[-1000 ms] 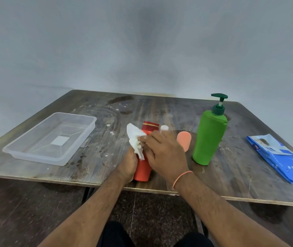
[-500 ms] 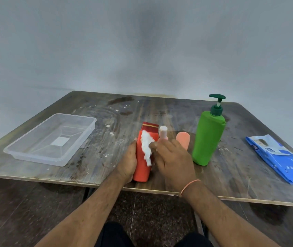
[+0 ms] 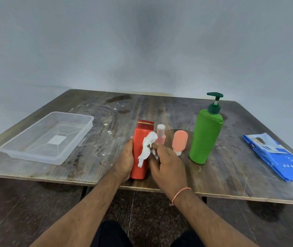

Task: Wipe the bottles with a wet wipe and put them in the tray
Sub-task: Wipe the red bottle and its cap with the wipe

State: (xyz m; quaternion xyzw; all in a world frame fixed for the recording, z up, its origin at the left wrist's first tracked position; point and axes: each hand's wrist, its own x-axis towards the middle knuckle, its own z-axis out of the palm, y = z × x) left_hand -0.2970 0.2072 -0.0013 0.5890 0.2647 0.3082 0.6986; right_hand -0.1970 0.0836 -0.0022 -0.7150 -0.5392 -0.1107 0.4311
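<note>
The left hand (image 3: 124, 158) grips the red bottle (image 3: 141, 148) upright near the surface's (image 3: 231, 168) near edge, while the right hand (image 3: 169, 164) pinches a crumpled wet wipe (image 3: 146, 148) against its front; the clear tray (image 3: 40, 154) sits well apart at the left. A hard downward stroke could skid the bottle off that near edge. The right hand's knuckles are near the small pink bottle (image 3: 160, 134) and the peach tube (image 3: 179, 142) standing just beyond, so a wide swipe could topple them.
</note>
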